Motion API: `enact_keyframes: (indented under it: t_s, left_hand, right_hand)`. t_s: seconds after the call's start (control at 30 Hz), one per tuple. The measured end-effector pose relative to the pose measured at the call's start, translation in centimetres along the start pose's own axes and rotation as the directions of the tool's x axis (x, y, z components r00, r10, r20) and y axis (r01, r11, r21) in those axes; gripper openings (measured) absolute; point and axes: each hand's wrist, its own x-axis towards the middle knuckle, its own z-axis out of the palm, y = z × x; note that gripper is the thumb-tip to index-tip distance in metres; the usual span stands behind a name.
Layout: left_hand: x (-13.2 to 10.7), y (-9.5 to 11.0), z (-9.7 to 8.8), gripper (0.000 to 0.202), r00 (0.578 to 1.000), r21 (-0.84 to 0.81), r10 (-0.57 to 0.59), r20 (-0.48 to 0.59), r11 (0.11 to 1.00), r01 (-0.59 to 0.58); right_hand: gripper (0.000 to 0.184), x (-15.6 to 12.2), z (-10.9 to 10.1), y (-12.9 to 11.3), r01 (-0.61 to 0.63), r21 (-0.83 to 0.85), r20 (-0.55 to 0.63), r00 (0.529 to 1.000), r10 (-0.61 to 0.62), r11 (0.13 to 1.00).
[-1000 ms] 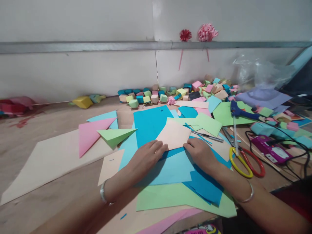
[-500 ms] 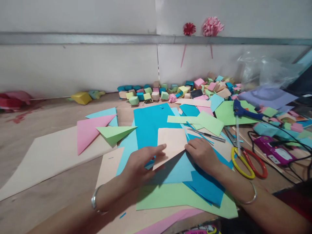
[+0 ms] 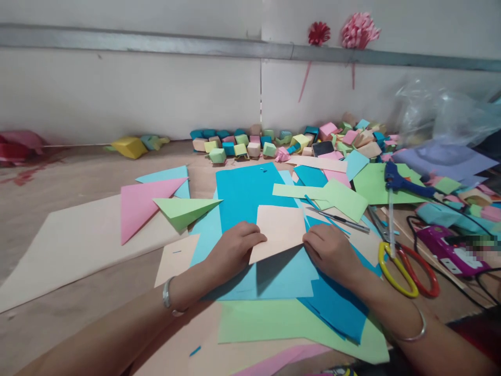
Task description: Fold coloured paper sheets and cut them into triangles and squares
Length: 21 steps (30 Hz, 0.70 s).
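Between my two hands a small peach sheet of paper is held slightly raised, its near edge slanting up to the right. My left hand pinches its left edge with the fingers closed. At its right edge, my right hand grips the corner between thumb and fingers. Beneath lie a light blue sheet and a darker blue sheet. A craft knife rests just beyond my right hand. Folded triangles of pink paper and green paper lie to the left.
Scissors with yellow and red handles lie at right, near a blue glue gun and a purple power strip with cords. Small paper cubes line the wall. A large cream sheet spreads at left.
My left hand's fingers, stretched out over the paper before, have closed on its left edge. My right hand keeps its hold on the right edge. The camera view has shifted slightly.
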Motion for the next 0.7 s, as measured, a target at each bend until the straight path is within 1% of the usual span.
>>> enact_keyframes:
  t_s: [0.03,0.1,0.2,0.33,0.47,0.53,0.63,0.7]
  left_hand:
    - [-0.1,-0.1,0.2,0.029,0.999,-0.021,-0.032,-0.018,0.999,0.032]
    - [-0.2,-0.2,0.7,0.024,0.988,-0.031,-0.141,-0.067,0.990,0.139]
    - [0.0,0.1,1.1,0.020,0.946,-0.035,-0.310,-0.095,0.951,0.308]
    - [0.7,0.5,0.9,0.040,0.905,-0.102,-0.417,-0.081,0.907,0.408]
    - [1.4,0.7,0.8,0.054,0.843,-0.055,-0.538,-0.023,0.842,0.536]
    - [1.7,0.7,0.9,0.057,0.838,-0.004,-0.545,-0.017,0.838,0.545]
    - [1.8,0.8,1.2,0.059,0.871,0.059,-0.490,-0.039,0.869,0.492]
    - [1.7,0.8,1.3,0.058,0.874,0.088,-0.482,-0.060,0.870,0.486]
  right_hand:
    - [0.023,0.1,0.1,0.2,-0.018,0.054,0.018,1.000,0.017,0.998]
    - [0.021,0.1,0.3,0.6,-0.054,0.141,0.061,0.997,0.046,0.989]
    - [0.019,0.1,0.6,1.0,-0.114,0.176,0.111,0.989,0.095,0.978]
    - [0.018,0.3,0.6,0.8,-0.157,0.157,0.144,0.980,0.135,0.975]
    - [0.015,0.6,0.4,0.5,-0.219,0.123,0.144,0.969,0.200,0.968]
    - [0.014,0.7,0.4,0.4,-0.237,0.115,0.126,0.967,0.222,0.965]
    - [0.014,0.9,0.5,0.3,-0.255,0.120,0.115,0.964,0.241,0.959]
    - [0.014,0.9,0.5,0.3,-0.281,0.133,0.123,0.956,0.265,0.951]
